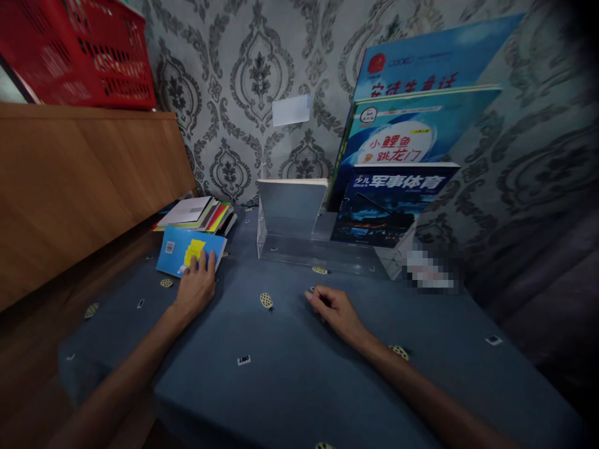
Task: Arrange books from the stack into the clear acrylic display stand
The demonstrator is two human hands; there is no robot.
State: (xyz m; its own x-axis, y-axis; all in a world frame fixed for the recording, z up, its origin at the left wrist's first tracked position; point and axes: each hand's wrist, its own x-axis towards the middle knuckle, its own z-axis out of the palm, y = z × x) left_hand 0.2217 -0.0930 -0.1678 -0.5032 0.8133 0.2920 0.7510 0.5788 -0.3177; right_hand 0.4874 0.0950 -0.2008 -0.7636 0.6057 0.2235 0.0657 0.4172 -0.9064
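Observation:
My left hand (196, 284) lies with its fingers spread on a blue book (175, 247) with a yellow picture and a white barcode label. The book tilts up in front of a stack of books (191, 215) at the table's back left; the thumb is hidden. Loosely curled, my right hand (337, 310) rests on the blue tablecloth (290, 386), with nothing visible in it. Beyond both hands stands a clear acrylic book stand (322, 249). It holds a pale grey-backed book (294, 202) on the left and a dark blue book (384, 209) at the front right.
Behind the dark book stand a teal book (402, 125) and a taller blue book (430, 59). A wooden cabinet (88, 187) borders the left side, with a red plastic basket (116, 62) on top. Patterned wallpaper (224, 93) covers the wall. A blurred-out item (430, 271) lies right of the stand.

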